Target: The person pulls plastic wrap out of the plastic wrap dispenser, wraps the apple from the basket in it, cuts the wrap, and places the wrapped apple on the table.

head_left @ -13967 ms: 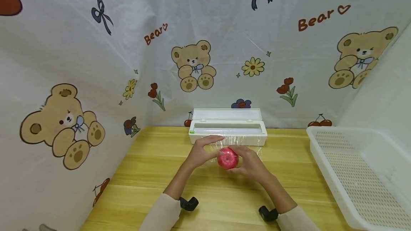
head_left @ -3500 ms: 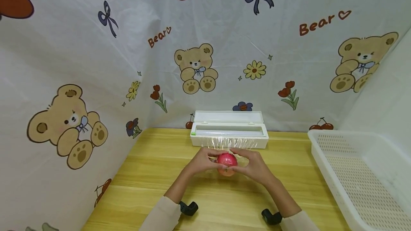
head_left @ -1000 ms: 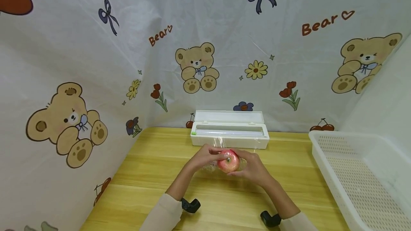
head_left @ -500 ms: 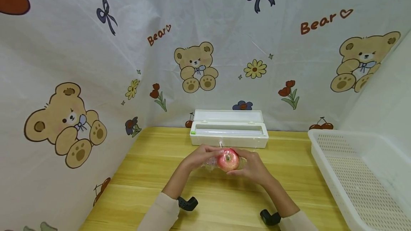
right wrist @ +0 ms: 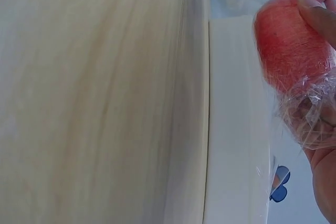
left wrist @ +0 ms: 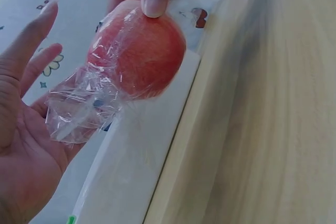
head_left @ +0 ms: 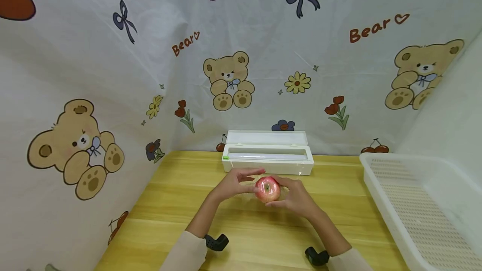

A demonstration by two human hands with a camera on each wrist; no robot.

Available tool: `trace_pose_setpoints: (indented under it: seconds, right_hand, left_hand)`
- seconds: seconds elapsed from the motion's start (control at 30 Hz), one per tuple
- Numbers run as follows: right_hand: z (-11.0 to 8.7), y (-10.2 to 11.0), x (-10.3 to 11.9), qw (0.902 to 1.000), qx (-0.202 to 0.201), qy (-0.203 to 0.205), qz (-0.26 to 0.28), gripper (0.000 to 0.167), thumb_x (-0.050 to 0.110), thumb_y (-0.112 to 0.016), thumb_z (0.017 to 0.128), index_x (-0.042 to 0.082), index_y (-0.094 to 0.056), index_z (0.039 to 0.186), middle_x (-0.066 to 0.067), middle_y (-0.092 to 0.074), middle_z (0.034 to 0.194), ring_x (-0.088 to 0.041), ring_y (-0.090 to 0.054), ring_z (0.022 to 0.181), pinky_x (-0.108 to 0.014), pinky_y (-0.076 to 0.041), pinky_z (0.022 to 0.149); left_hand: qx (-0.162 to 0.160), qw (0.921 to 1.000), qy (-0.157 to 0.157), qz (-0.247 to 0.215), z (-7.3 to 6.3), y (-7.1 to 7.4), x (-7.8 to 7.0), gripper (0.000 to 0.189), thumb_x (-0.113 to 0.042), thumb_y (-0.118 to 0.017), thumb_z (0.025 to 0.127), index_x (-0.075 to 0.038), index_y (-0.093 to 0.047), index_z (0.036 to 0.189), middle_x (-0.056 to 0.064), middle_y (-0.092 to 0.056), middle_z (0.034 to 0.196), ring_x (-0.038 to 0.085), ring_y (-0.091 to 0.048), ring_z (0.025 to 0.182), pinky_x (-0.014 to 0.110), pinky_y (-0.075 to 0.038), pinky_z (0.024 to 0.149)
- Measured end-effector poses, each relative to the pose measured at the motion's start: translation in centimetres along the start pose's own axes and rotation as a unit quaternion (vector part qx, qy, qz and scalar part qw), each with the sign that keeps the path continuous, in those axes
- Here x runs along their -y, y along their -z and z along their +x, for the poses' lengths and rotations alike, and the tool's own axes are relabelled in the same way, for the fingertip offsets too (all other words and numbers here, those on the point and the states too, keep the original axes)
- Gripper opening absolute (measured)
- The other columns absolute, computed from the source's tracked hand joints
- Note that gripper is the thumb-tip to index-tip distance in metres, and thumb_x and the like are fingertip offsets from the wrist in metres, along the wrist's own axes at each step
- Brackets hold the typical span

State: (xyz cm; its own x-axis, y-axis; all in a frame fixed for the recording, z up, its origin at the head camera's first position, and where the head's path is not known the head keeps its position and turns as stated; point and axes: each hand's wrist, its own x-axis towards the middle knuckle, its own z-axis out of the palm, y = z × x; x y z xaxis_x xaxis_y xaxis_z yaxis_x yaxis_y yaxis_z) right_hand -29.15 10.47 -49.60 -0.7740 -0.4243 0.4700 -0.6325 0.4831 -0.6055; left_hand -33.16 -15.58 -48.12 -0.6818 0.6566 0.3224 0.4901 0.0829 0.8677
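Observation:
A red and pink apple (head_left: 267,189) is wrapped in clear cling film, its stem end facing up in the head view. My right hand (head_left: 297,195) grips it from the right between thumb and fingers. My left hand (head_left: 233,185) is at the apple's left side, its fingers spread and extended. In the left wrist view a crumpled bunch of cling film (left wrist: 84,108) sticks out from the apple (left wrist: 139,51) towards the left palm (left wrist: 26,166). More loose film (right wrist: 315,114) gathers at the apple's other end in the right wrist view.
Behind the hands is a white cling film box (head_left: 268,165), its lid (head_left: 267,138) raised and a roll inside. A white perforated basket (head_left: 388,216) stands at the right on the wooden table (head_left: 263,241). A bear-patterned cloth (head_left: 263,24) hangs behind.
Since 14 seconds ago the apple has been turned from bottom end to stem end. My left fingers, recently against it, have spread away; film strands before the box no longer show.

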Motion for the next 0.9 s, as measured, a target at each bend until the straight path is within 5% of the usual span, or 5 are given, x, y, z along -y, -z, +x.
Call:
trace_pose_setpoints:
  seconds: [0.2, 0.47, 0.9]
  right_hand:
    - [0.2, 0.0, 0.3, 0.9999, 0.013, -0.005, -0.005, 0.082, 0.035, -0.097, 0.066, 0.005, -0.065, 0.135, -0.001, -0.073, 0.120, -0.017, -0.070, 0.107, -0.038, -0.059, 0.089]
    - [0.2, 0.4, 0.1, 0.9993, 0.031, -0.012, -0.017, 0.087, 0.051, -0.092, 0.068, 0.003, -0.064, 0.135, -0.001, -0.074, 0.118, -0.016, -0.070, 0.106, -0.037, -0.059, 0.088]
    - [0.0, 0.6, -0.1, 0.9988, 0.043, -0.022, 0.010, 0.091, 0.055, -0.090, 0.069, -0.001, -0.063, 0.136, -0.003, -0.074, 0.116, -0.018, -0.071, 0.105, -0.029, -0.060, 0.083]
  left_hand:
    - [-0.022, 0.9979, -0.007, 0.061, -0.9, -1.1, -0.4, 0.068, -0.026, -0.087, 0.083, -0.023, -0.059, 0.145, -0.012, -0.054, 0.149, 0.015, -0.044, 0.142, 0.054, -0.044, 0.110]
    - [-0.050, 0.9937, -0.048, 0.088, -1.1, -1.9, 0.2, 0.073, -0.021, -0.090, 0.079, -0.016, -0.059, 0.144, -0.005, -0.053, 0.150, 0.019, -0.042, 0.143, 0.054, -0.043, 0.110]
    - [-0.034, 0.9941, -0.046, 0.093, -1.3, -2.8, 0.9, 0.071, -0.019, -0.091, 0.077, -0.018, -0.061, 0.142, -0.003, -0.054, 0.149, 0.019, -0.044, 0.141, 0.039, -0.045, 0.110]
